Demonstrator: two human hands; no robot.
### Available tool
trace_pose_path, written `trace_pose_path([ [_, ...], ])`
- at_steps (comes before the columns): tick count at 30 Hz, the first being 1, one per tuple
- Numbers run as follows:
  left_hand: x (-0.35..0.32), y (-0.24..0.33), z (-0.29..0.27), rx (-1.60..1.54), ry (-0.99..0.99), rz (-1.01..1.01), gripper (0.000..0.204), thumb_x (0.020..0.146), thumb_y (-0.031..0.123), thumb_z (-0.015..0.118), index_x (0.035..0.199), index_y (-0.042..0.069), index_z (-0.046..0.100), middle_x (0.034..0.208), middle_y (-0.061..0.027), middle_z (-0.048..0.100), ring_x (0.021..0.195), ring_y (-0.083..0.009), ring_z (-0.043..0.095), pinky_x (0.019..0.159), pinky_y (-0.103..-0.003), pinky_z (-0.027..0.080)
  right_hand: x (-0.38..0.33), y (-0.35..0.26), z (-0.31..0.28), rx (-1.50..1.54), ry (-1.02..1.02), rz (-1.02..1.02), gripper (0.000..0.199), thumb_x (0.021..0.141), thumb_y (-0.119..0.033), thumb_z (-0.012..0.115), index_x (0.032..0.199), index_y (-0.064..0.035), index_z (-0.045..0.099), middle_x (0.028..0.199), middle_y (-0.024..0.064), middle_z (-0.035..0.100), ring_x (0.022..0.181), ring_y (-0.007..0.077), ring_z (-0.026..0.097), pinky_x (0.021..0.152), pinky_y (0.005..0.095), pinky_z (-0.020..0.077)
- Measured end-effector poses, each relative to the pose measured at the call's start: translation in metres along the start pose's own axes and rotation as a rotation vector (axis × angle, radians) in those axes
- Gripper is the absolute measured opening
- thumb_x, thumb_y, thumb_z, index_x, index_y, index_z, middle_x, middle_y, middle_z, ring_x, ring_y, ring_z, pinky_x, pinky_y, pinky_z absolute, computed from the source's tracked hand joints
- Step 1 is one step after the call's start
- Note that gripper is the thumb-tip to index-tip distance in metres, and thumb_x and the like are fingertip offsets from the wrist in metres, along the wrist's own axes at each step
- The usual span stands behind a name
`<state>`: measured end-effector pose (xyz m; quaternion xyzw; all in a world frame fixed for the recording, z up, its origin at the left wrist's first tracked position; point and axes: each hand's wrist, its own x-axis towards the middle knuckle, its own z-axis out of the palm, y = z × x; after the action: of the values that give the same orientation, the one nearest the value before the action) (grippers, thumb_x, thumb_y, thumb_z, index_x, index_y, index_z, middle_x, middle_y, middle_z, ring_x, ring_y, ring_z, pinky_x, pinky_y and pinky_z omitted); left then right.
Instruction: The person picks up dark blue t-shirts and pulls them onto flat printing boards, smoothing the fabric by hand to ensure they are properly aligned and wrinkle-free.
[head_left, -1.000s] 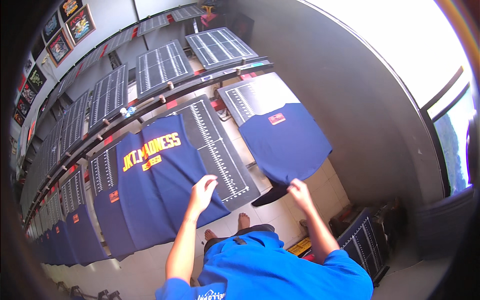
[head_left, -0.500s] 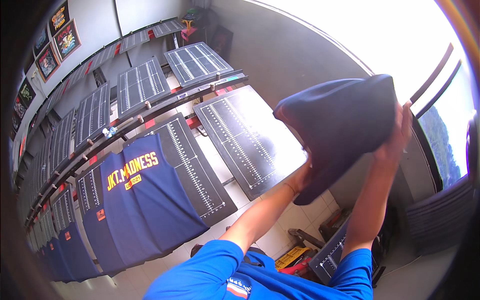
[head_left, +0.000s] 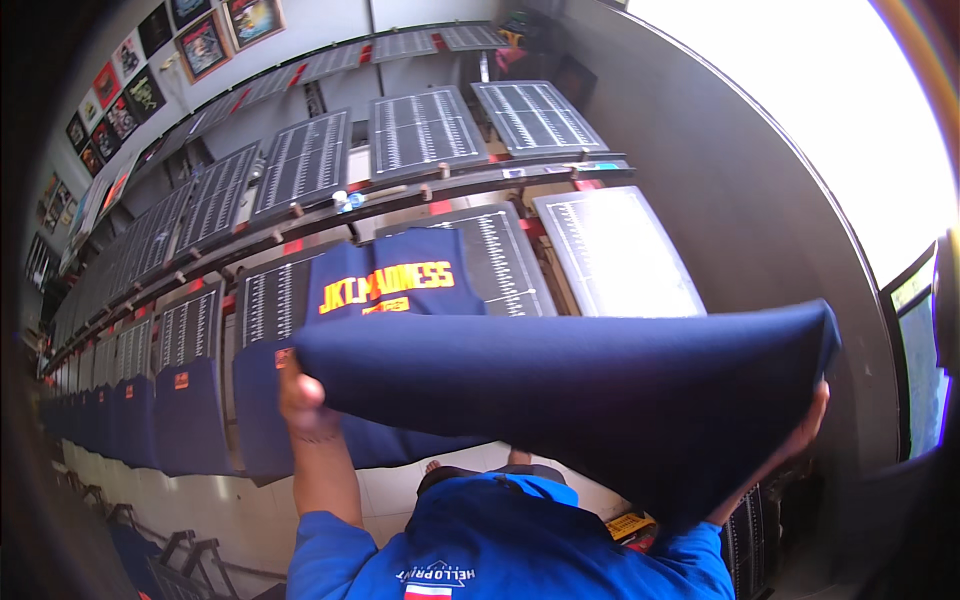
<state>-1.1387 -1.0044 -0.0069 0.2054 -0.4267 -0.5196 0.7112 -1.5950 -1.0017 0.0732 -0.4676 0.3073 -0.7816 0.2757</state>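
Observation:
A dark navy piece of fabric is stretched wide in front of me, held up above the boards. My left hand is closed on its left end, thumb showing on the near side. At the opposite end, my right hand grips the edge, its fingers partly hidden behind the cloth. Beyond the fabric lies a navy garment panel with yellow-orange lettering, draped over a dark board and partly covered from view. A bare dark board with white ruler marks stands right of that panel, shining with window light.
A long rail with wooden pegs runs behind the near boards, and a small white-and-blue item rests on it. More ruled boards line the far side. Other navy panels hang at left. Framed pictures cover the wall.
The bunched fabric has been spread wide between my hands. My left hand has swung far left and my right hand has come lower. The view has turned left.

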Motion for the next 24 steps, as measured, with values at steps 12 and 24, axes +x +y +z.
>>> trace_pose_path([
  [12,0.162,0.102,-0.248,0.099,0.606,-0.179,0.012,0.087,0.02,0.064,0.087,0.008,0.061,0.079,-0.0047,0.064,0.067,-0.0173,0.062,0.063,-0.029,0.051,0.073,0.263,0.23,0.321,-0.278,0.888,0.02,0.094,-0.016,0.055,0.102,0.0016,0.059,0.09,0.0098,0.065,0.08,0.016,0.063,0.076,0.0314,0.0523],
  [24,-0.011,0.177,-0.158,0.609,0.615,0.056,0.007,0.09,0.012,0.057,0.095,0.014,0.053,0.088,0.0061,0.047,0.084,-0.0038,0.048,0.077,-0.021,0.041,-0.016,0.154,0.204,-0.063,-0.373,0.719,0.038,0.089,-0.023,0.062,0.115,0.0028,0.058,0.106,0.0123,0.062,0.091,0.0183,0.06,0.079,0.0311,0.0498],
])
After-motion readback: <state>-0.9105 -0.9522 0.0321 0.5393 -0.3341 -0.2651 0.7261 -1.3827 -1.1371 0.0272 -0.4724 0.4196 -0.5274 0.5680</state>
